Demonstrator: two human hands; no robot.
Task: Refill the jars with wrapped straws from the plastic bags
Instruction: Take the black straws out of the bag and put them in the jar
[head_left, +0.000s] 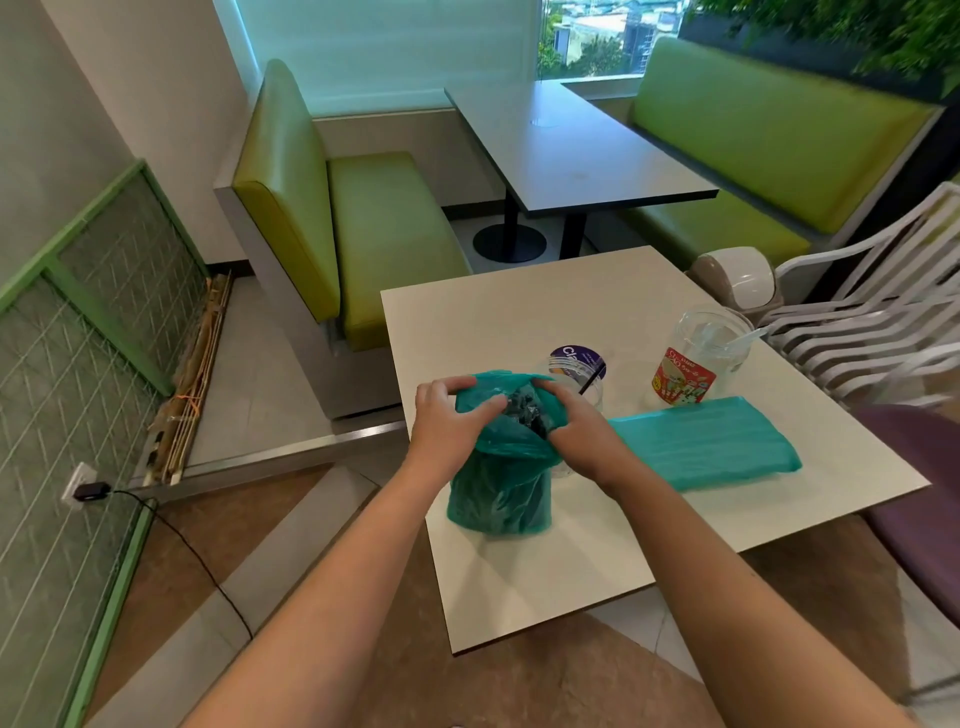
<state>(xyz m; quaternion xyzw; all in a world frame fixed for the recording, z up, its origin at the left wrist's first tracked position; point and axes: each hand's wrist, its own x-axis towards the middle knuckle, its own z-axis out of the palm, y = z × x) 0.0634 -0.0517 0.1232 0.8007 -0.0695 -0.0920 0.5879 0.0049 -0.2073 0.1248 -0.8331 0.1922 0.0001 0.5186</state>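
A teal plastic bag stands upright on the white table, its mouth pulled apart with dark wrapped straws showing inside. My left hand grips the bag's left rim. My right hand grips the right rim. Just behind the bag is a clear jar with one dark straw in it and a purple lid beside it. A second clear jar with a red label sits further right, holding a pale straw. Another teal bag lies flat to the right.
The table's left and near edges drop to the floor. Stacked white chairs and a small swing-lid bin stand behind the right side. A purple seat is at the right. A green booth lies beyond.
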